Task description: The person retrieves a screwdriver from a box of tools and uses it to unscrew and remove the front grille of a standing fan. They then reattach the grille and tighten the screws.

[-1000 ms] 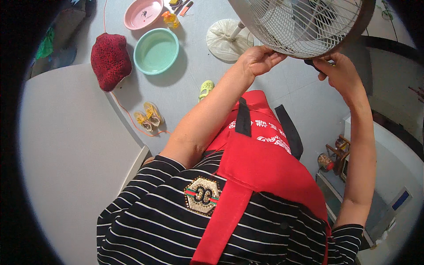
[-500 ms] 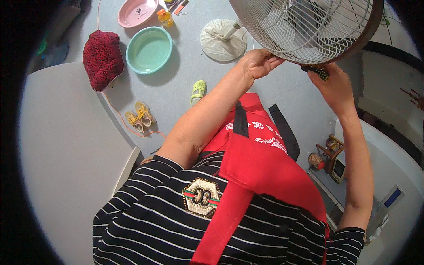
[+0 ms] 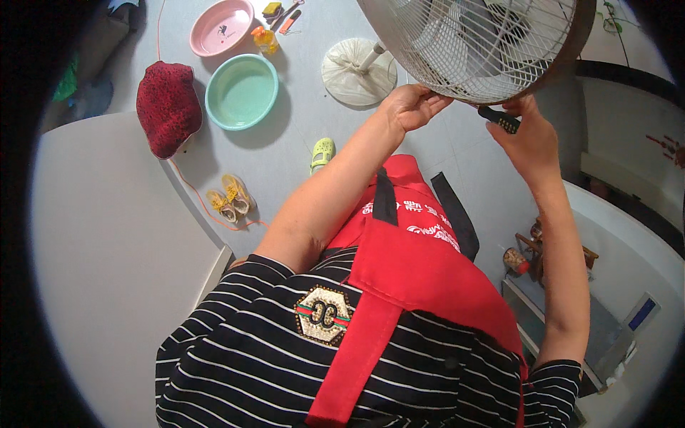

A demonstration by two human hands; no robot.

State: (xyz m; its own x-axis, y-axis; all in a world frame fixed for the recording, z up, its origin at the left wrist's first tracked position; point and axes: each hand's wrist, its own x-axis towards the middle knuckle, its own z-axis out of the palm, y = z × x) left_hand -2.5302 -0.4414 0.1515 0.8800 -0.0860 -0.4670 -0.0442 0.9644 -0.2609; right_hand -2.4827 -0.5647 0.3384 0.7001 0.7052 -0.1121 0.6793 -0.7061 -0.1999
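A standing fan with a white wire grille (image 3: 474, 43) fills the top of the head view; its round white base (image 3: 353, 75) rests on the floor below. My left hand (image 3: 410, 105) grips the lower rim of the grille. My right hand (image 3: 528, 135) holds a small black tool (image 3: 499, 119) with its tip against the grille's lower edge. My striped shirt and red apron cover the lower middle of the view.
On the grey floor lie a teal basin (image 3: 241, 93), a pink basin (image 3: 221, 27), a red knitted cushion (image 3: 168, 107), yellow shoes (image 3: 228, 200), a green shoe (image 3: 322, 152) and an orange cord (image 3: 193, 192). A white table surface (image 3: 107, 271) is at left; a shelf with small items (image 3: 531, 257) at right.
The view has shifted slightly, so floor objects sit a little lower. Both hands stay at the fan grille's lower rim; the right hand has moved a bit lower with the black tool.
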